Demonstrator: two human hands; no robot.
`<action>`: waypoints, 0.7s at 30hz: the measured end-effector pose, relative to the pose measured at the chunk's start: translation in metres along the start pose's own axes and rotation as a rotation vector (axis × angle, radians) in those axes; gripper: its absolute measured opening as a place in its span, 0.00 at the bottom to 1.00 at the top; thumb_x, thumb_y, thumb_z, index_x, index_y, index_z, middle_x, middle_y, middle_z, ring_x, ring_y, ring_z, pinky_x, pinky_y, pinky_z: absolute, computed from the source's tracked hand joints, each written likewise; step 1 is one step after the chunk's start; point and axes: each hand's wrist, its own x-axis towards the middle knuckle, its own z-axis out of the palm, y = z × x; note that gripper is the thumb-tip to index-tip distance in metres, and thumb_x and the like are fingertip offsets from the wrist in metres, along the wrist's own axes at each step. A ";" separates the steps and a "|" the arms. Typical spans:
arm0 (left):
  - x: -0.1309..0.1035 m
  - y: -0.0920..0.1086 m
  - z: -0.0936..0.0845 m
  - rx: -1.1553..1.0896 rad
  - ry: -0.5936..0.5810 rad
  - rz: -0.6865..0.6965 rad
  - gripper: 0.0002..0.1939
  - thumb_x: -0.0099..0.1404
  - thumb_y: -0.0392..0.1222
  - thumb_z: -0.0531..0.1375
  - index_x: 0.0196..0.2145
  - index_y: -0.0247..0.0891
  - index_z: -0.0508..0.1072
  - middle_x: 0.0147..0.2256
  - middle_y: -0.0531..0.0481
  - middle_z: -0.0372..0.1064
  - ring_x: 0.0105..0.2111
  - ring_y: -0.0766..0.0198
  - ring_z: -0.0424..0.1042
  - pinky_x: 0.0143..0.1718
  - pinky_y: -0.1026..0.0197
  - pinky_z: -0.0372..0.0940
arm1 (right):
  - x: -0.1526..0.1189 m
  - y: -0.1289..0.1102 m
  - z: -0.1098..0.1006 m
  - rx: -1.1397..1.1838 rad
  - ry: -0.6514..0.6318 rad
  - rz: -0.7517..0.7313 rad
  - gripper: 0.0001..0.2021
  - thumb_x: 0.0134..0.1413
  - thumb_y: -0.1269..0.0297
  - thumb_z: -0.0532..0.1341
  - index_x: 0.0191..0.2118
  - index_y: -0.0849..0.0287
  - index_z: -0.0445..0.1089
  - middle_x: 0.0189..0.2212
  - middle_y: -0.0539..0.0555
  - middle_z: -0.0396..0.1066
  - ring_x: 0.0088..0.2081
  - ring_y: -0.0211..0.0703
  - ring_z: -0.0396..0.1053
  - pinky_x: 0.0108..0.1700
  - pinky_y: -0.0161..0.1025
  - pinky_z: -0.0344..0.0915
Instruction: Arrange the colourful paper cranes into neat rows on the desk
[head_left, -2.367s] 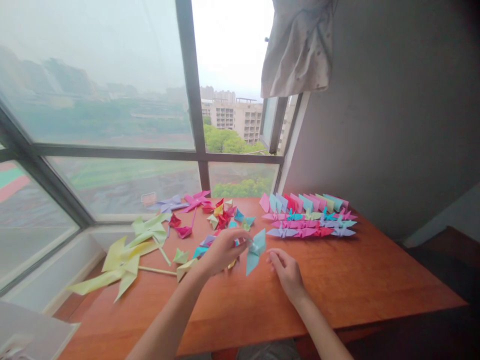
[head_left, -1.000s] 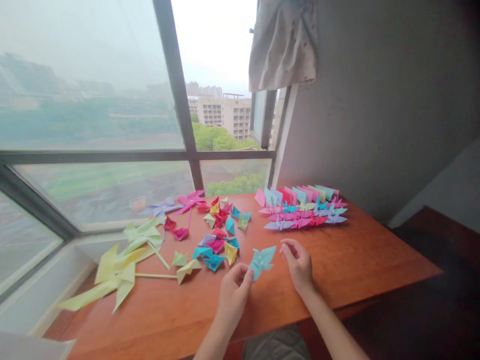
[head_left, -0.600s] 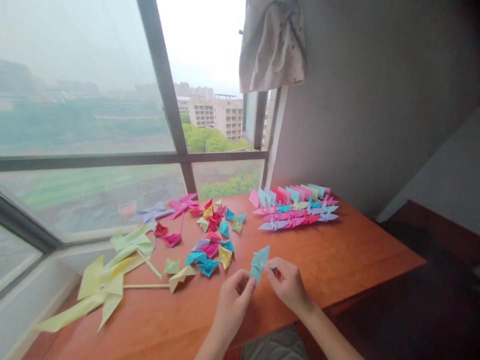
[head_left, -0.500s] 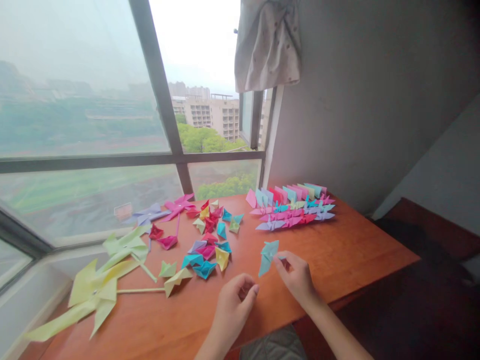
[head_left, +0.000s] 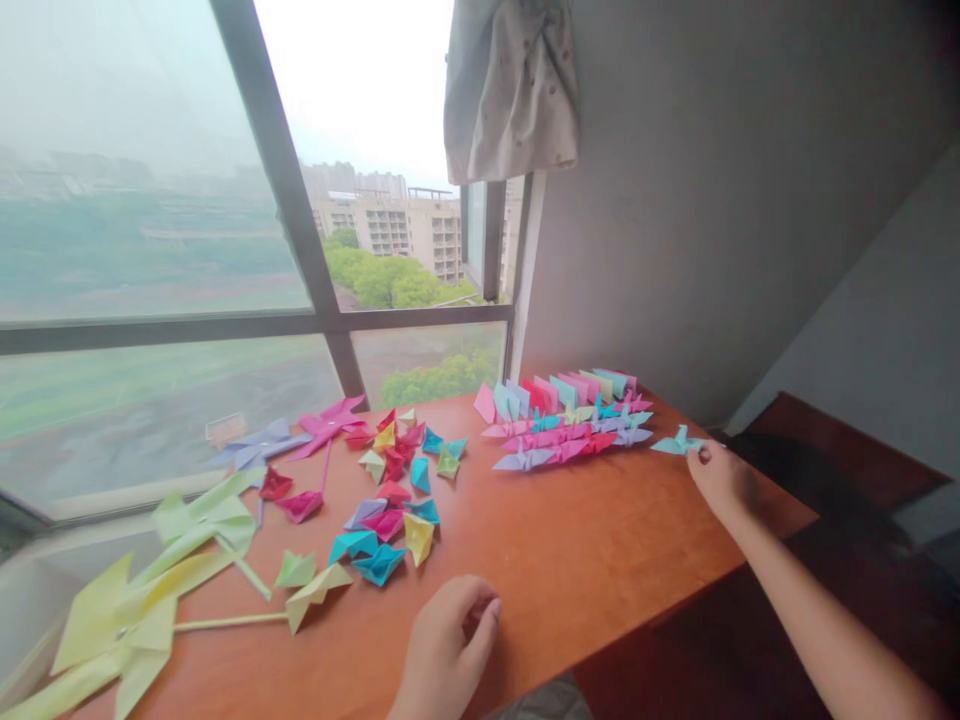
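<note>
A light blue paper crane [head_left: 677,442] is pinched at its near edge by my right hand [head_left: 721,482], close to the right end of the rows of folded cranes [head_left: 574,440]. The crane's wings are spread to the sides. My left hand [head_left: 455,640] rests at the table's front edge with its fingers curled together; nothing shows in it. Beyond my left hand lie several small folded paper boats, among them a blue one [head_left: 379,565] and a yellow one [head_left: 418,538].
On the wooden table [head_left: 570,560], a yellow pinwheel [head_left: 127,625], a green pinwheel [head_left: 206,520], a purple one [head_left: 262,443] and a pink one [head_left: 328,425] lie at the left, by the window. A curtain [head_left: 511,95] hangs above.
My right hand has carried the light blue crane to the right and away from me, beside the crane rows. My left hand has barely moved. The view has shifted slightly right.
</note>
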 end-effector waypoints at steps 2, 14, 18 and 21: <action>0.000 0.000 -0.001 -0.006 -0.004 -0.006 0.10 0.68 0.40 0.53 0.30 0.39 0.69 0.28 0.50 0.70 0.29 0.62 0.69 0.30 0.64 0.60 | 0.009 -0.003 0.010 -0.076 -0.062 -0.028 0.14 0.59 0.59 0.53 0.39 0.59 0.75 0.33 0.60 0.75 0.32 0.49 0.71 0.31 0.39 0.58; 0.000 0.001 -0.002 0.050 -0.011 0.021 0.10 0.68 0.38 0.52 0.30 0.40 0.69 0.28 0.49 0.70 0.29 0.62 0.70 0.30 0.64 0.62 | 0.036 -0.016 0.041 -0.020 -0.088 -0.007 0.15 0.58 0.59 0.55 0.42 0.58 0.76 0.33 0.60 0.76 0.33 0.49 0.71 0.31 0.39 0.58; 0.000 0.001 -0.002 0.058 -0.015 0.028 0.10 0.68 0.39 0.51 0.30 0.40 0.69 0.28 0.49 0.70 0.29 0.62 0.70 0.30 0.64 0.63 | 0.038 -0.017 0.040 0.031 -0.082 -0.004 0.13 0.57 0.60 0.56 0.39 0.58 0.76 0.35 0.59 0.76 0.33 0.48 0.71 0.30 0.38 0.57; 0.000 0.000 -0.002 0.058 -0.014 0.031 0.10 0.68 0.38 0.51 0.31 0.40 0.69 0.28 0.49 0.71 0.29 0.62 0.70 0.30 0.64 0.63 | 0.039 -0.020 0.040 0.071 -0.079 -0.004 0.13 0.56 0.60 0.57 0.39 0.58 0.76 0.35 0.59 0.77 0.33 0.49 0.72 0.30 0.38 0.57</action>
